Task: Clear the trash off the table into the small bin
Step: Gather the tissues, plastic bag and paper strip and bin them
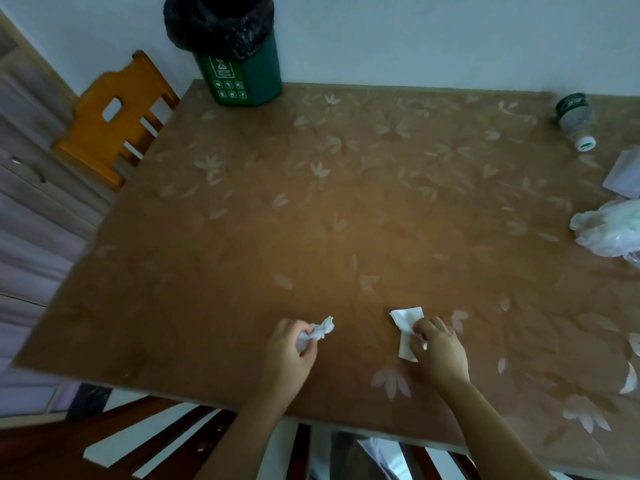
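Gripping crumpled tissue (317,332), left hand (289,351); right hand (438,351) pinching flat tissue (407,327); bin (239,64) label unreadable.

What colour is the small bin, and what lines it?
The small bin is dark green with white icons, lined with a black bag; seen in the head view.

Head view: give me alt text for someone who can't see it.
Two bare hands work at the near edge of a brown floral table: the left hand grips a crumpled tissue, the right hand pinches a flat tissue. A green bin stands at the far edge; a bottle and plastic bag lie right.
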{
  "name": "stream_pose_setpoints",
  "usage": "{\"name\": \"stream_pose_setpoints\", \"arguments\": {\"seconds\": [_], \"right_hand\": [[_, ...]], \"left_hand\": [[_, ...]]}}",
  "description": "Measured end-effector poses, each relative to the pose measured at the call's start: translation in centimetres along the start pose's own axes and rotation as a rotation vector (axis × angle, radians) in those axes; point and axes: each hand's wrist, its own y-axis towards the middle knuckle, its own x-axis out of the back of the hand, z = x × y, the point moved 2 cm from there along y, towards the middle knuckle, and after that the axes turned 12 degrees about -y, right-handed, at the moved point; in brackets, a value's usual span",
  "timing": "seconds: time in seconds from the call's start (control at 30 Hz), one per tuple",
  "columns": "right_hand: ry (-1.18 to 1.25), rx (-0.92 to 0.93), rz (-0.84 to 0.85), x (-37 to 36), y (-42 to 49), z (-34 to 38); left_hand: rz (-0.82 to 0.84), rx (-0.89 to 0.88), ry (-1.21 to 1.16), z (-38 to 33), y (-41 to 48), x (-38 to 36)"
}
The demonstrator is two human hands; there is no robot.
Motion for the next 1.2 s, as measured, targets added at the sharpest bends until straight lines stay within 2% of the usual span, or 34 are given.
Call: {"name": "stream_pose_setpoints", "arguments": {"seconds": [0.13, 0.37, 0.63, 0.77, 0.93, 1.03, 1.2], "right_hand": [[-0.001, 0.054, 0.051, -0.2, -0.4, 0.6], [-0.025, 0.297, 0.101, 0.2, -1.0, 6.2], [-0.02, 0.641, 0.03, 2.3, -4.8, 20.4], [-0.009, 0.837, 0.003, 2.0, -9.3, 27.8], [-0.034, 1.076, -0.023, 0.3, -16.3, 36.0], [-0.07, 1.165, 0.023, -2.0, -20.3, 40.2], [-0.053, 1.32, 0.036, -5.8, -26.4, 46.3]], "left_hand": [[-0.089, -0.001, -0.025, -0.7, -2.0, 2.5], [-0.26, 0.016, -0.038, -0.6, -5.9, 7.3], [-0.54, 0.025, -0.078, -0.1, -11.0, 16.7], [-0.709, 0.098, -0.107, 1.3, -15.5, 21.9], [-0.902, 0.229, -0.129, 5.6, -22.8, 28.0], [-0.987, 0.33, -0.141, 9.0, -27.2, 31.0], [-1.098, 0.4, -0.139, 13.5, -33.3, 34.9]]}}
